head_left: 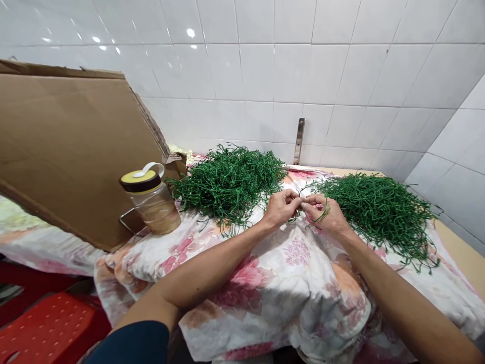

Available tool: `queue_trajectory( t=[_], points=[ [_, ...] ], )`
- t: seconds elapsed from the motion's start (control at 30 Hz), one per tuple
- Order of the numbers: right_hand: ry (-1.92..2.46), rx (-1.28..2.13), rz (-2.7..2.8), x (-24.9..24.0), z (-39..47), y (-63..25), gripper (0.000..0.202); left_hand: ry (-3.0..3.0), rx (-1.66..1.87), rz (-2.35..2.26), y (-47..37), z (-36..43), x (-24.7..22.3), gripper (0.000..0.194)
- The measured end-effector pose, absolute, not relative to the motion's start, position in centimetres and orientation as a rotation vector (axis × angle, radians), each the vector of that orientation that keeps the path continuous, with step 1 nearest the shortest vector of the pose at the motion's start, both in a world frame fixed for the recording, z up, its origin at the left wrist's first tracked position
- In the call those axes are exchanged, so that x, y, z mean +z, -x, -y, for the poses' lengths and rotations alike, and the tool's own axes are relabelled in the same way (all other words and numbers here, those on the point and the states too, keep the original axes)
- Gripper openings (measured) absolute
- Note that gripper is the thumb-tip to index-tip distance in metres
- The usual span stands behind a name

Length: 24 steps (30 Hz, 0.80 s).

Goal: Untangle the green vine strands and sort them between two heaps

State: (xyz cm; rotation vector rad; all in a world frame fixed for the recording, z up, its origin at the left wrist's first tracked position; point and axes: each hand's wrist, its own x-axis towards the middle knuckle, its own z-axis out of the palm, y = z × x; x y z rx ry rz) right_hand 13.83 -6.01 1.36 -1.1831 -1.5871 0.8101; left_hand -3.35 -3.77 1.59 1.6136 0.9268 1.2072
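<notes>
My left hand (pixel 281 207) and my right hand (pixel 329 214) meet fingertip to fingertip over the cloth, both pinching thin green strands. One green strand (pixel 325 211) curves across the fingers of my right hand; its other end is hidden in the pinch. Just beyond my left hand lies a heaped pile of dark green, wiry strands with small knobbed or curled ends (pixel 231 182). A second pile of like strands (pixel 379 212) spreads beside my right hand. What exactly the fingertips hold together is too small to make out.
A floral cloth (pixel 242 288) covers the table. To the left stand a clear bottle (pixel 157 207) with a yellow-and-brown lid and a large cardboard sheet or box (pixel 71 146). A red stool (pixel 56 328) is at lower left. Behind rises a tiled wall (pixel 257 71) with a metal bracket (pixel 299 141).
</notes>
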Motion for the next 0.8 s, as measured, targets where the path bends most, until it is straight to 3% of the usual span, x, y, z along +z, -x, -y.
queue_trajectory(
  t=[0.1,0.47,0.8],
  points=[
    [1.174,0.682,1.677,1.1,5.9,-13.7,0.025,-1.705,1.230,-0.962,3.5,4.2,1.6,0.021],
    [1.129,0.905,1.540,1.2,6.7,-13.2,0.048,-1.731,1.362,-1.004,3.7,3.6,2.1,0.029],
    [1.048,1.134,1.397,1.8,6.6,-12.8,0.047,-1.490,1.276,-0.871,3.4,3.9,2.9,0.034]
  ],
)
